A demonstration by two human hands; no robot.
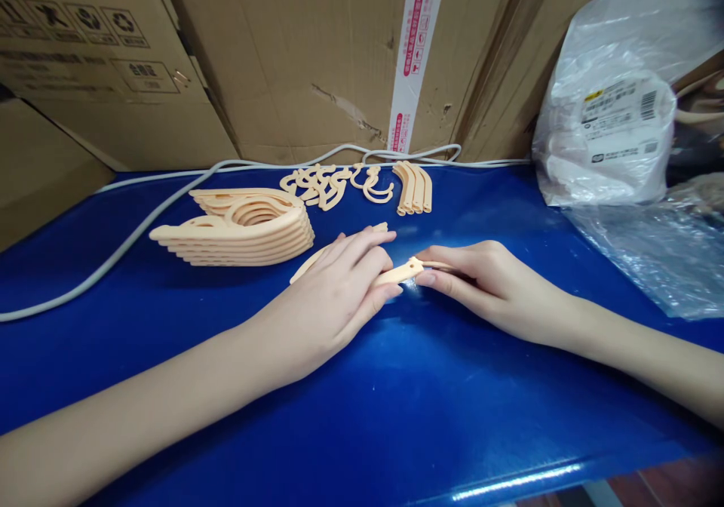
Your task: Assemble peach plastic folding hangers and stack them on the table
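My left hand (345, 281) is closed around a beige plastic hanger arm (401, 271), whose end with a small hole sticks out past the thumb. At that end, my right hand (492, 284) pinches a thin beige piece (438, 265) between thumb and fingers; most of it is hidden. Another curved beige piece (307, 265) shows beyond my left hand, partly covered by it. To the left lies a stack of beige plastic hangers (237, 231). Behind the hands are loose beige hooks (325, 186) and several curved hanger arms (415, 188) side by side.
The blue tabletop (339, 416) carries a white cable (170, 209) along its left and back. Cardboard boxes (317, 54) stand behind it. At the right are a plastic-wrapped white roll (614, 130) with a label and a clear plastic sheet (639, 243).
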